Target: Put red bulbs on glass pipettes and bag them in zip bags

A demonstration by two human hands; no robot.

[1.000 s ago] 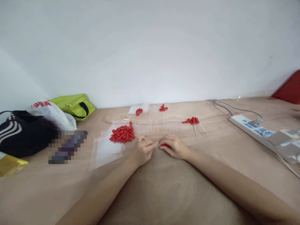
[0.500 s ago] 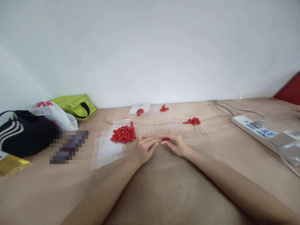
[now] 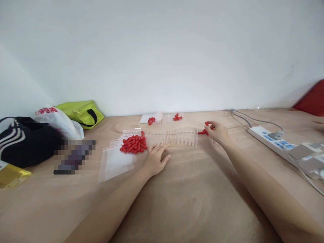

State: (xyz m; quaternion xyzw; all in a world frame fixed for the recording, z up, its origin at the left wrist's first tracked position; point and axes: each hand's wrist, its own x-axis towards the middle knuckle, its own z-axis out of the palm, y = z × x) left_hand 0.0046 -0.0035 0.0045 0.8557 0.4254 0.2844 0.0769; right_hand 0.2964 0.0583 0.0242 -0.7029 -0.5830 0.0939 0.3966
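My left hand (image 3: pixel 155 160) lies on the table with its fingers spread and holds nothing. Its fingertips are close to the left row of clear thin dropper tubes (image 3: pixel 157 138). Left of it, a pile of red rubber dropper bulbs (image 3: pixel 133 144) rests on clear zip bags (image 3: pixel 113 167). My right hand (image 3: pixel 218 131) is over the droppers at the right, its fingers closed on a dropper with a red bulb (image 3: pixel 207 124). Beneath, more red-bulbed droppers (image 3: pixel 203 132) lie partly hidden by that hand. Another row of clear tubes (image 3: pixel 186 137) lies between my hands.
At the back are small groups of red bulbs (image 3: pixel 151 120) on clear bags. A white power strip (image 3: pixel 268 138) with plugs and cables stands right. Along the left lie a black bag (image 3: pixel 30 145), a white plastic bag (image 3: pixel 60 123), a green pouch (image 3: pixel 81 113) and a yellow packet (image 3: pixel 15 175).
My right hand has moved away from the left hand, right and farther back to the finished-looking droppers, carrying a red-bulbed dropper. My left hand has let go and its fingers have spread.
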